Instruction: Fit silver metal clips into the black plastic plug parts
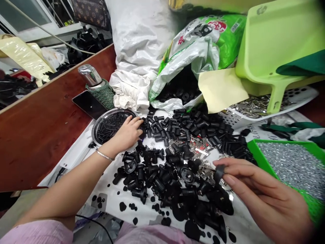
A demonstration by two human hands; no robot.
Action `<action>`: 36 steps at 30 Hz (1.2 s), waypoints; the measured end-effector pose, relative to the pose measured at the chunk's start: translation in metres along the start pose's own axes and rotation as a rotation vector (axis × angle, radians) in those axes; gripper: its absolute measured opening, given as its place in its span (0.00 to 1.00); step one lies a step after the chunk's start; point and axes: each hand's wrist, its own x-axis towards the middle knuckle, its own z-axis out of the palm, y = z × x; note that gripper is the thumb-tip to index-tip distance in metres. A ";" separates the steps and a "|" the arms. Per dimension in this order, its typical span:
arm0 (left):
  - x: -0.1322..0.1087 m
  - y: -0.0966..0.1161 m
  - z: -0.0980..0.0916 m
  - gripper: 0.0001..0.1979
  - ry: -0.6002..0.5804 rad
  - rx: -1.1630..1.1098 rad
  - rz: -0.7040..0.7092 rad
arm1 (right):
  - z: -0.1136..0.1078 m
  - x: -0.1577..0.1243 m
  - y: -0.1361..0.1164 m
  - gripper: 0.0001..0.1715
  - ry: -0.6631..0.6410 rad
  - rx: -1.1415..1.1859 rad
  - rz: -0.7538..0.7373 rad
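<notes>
My left hand [129, 132] reaches palm down to the right edge of a round metal tray [95, 130] of small black screws, its spread fingers over the near end of a pile of black cylinders [165, 127]. Whether its fingertips touch a part is hard to see. On the right, my right hand [254, 186] pinches a black round part [219, 174] between thumb and fingers, with a thin metal strip beside it. Below and between the hands lies a heap of black flanged sockets [157, 176]. Flat metal pieces [200, 145] lie amid the piles.
A green tray [291, 166] of small silvery pieces stands at the right. Behind are an open bag [188, 67] of black parts, a light green dustpan [276, 44] and a white basket [236, 118]. A phone [88, 104] and a metal-capped bottle [101, 91] are at the back left.
</notes>
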 end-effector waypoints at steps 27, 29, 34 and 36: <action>-0.051 0.121 -0.042 0.12 0.161 -1.057 0.107 | 0.033 0.012 -0.037 0.07 -0.353 -0.168 -0.459; -0.052 0.120 -0.042 0.13 0.107 -1.121 0.114 | 0.032 0.014 -0.037 0.08 -0.382 -0.183 -0.494; -0.053 0.118 -0.040 0.12 0.013 -1.197 0.175 | 0.034 0.013 -0.036 0.09 -0.424 -0.173 -0.538; -0.052 0.120 -0.038 0.12 0.046 -1.220 0.136 | 0.037 0.014 -0.036 0.07 -0.413 -0.137 -0.434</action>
